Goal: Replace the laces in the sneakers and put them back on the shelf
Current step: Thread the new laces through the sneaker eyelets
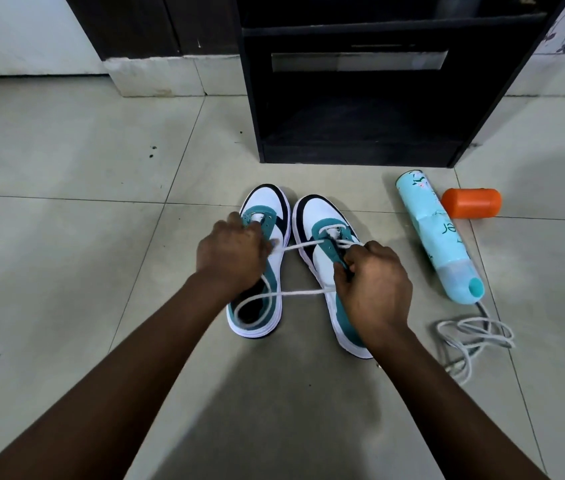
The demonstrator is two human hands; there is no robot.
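Observation:
Two white, teal and black sneakers stand side by side on the tiled floor, toes pointing away from me: the left sneaker (267,209) and the right sneaker (322,220). A white lace (300,292) is threaded through the right sneaker's front eyelets and loops across onto the left sneaker's heel. My left hand (229,254) grips one strand of that lace over the left sneaker. My right hand (373,285) pinches the lace at the right sneaker's eyelets. A second loose white lace (475,336) lies coiled on the floor at the right.
A dark open shelf unit (357,129) stands just beyond the sneakers. A light blue spray can (437,237) lies on its side to the right, with an orange cap (471,202) beside it. A wall base juts out at the back left.

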